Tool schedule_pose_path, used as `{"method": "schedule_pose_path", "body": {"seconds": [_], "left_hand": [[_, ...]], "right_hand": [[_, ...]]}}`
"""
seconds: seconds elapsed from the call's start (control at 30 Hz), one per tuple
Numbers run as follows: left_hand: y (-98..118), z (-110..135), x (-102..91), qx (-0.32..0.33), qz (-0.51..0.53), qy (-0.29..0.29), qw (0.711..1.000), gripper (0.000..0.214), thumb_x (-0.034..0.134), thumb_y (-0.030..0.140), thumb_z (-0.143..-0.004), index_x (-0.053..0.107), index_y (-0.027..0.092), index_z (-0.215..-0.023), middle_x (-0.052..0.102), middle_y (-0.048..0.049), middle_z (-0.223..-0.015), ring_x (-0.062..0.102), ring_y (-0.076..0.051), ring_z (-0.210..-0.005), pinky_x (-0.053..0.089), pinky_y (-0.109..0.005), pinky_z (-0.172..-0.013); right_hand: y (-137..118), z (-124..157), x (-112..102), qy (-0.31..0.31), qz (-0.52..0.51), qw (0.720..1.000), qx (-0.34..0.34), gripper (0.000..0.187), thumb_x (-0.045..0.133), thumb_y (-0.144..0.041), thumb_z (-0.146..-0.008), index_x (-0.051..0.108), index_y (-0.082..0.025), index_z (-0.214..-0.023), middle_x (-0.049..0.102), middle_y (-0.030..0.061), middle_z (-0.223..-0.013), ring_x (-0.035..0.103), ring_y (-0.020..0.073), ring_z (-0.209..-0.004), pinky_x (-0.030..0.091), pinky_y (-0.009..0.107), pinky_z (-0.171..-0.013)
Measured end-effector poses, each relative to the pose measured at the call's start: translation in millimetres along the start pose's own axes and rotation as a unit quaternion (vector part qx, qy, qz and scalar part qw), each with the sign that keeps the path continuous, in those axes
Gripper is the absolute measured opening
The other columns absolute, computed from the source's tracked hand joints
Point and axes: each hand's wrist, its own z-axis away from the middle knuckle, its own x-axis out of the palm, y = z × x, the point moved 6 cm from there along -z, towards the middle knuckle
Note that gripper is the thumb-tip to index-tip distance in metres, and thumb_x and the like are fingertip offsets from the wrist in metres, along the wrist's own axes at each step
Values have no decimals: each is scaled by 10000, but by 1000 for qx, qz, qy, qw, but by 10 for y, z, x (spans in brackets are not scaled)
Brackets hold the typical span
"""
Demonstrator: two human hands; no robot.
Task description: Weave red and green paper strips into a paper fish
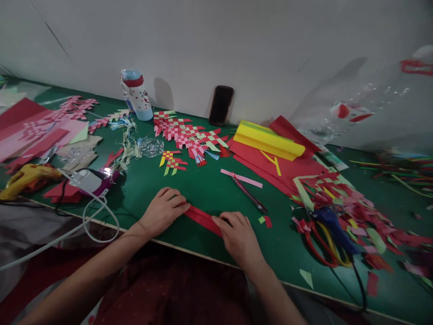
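A red paper strip (203, 220) lies along the front of the green table between my two hands. My left hand (165, 210) holds down its left end, fingers closed together over it. At the other end, my right hand (239, 234) grips the strip between thumb and fingers. Just beyond the strip are a pink paper strip (248, 180) and a slim dark pointed tool (249, 195). Small woven paper pieces (174, 163) in red, green and yellow sit farther back. Tiny green and red scraps (265, 220) are beside my right hand.
Woven paper fish shapes (189, 135), a bottle (138, 95) and a phone (221, 105) stand toward the wall. Red sheets (260, 168) lie under yellow paper (267, 140). Scissors (324, 243) and scraps fill the right. A glue gun (30, 178) and a white cable (67, 232) are left.
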Motion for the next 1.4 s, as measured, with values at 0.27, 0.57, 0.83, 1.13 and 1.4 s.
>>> {"method": "schedule_pose_path", "body": {"seconds": [0.27,0.57,0.83,1.13,1.4], "left_hand": [[245,38,-51,-48,-54,-37,997,347,498,111,-874,625,159,-1194,593,-104,-1267,527,-257,-1126,376,-442,-1055],[474,129,151,-71,-24,-55,996,646,463,623,-888,479,209,-1384,498,-84,-1424,414,-299,-1324,239,-513,-1142],[424,214,220,-108,-34,-81,990,721,424,723,-838,397,322,-1437,351,-118,-1518,310,-350,-1393,27,-622,-1136],[409,194,203,-119,5,-92,989,653,428,695,-857,387,384,-1429,315,-153,-1528,277,-379,-1406,135,-647,-1103],[409,117,97,-104,21,-88,990,579,457,678,-858,478,397,-1363,371,-105,-1496,297,-364,-1386,121,-643,-1107]], "right_hand": [[-53,39,-4,-23,43,999,-23,281,478,-203,-935,637,-261,-1159,643,73,-1090,514,218,-963,366,358,-790],[-52,50,-2,-11,43,999,-18,275,498,-227,-936,632,-276,-1170,643,74,-1095,508,209,-980,373,351,-813],[-34,106,-30,21,21,999,-40,277,515,-188,-914,638,-218,-1160,647,69,-1093,489,219,-971,392,356,-803],[42,285,-106,41,4,999,-24,276,498,-166,-914,661,-177,-1137,650,95,-1051,506,226,-947,457,383,-825],[181,344,-218,96,-69,992,34,204,507,-235,-927,697,-204,-993,659,77,-941,593,195,-899,511,351,-813]]}}
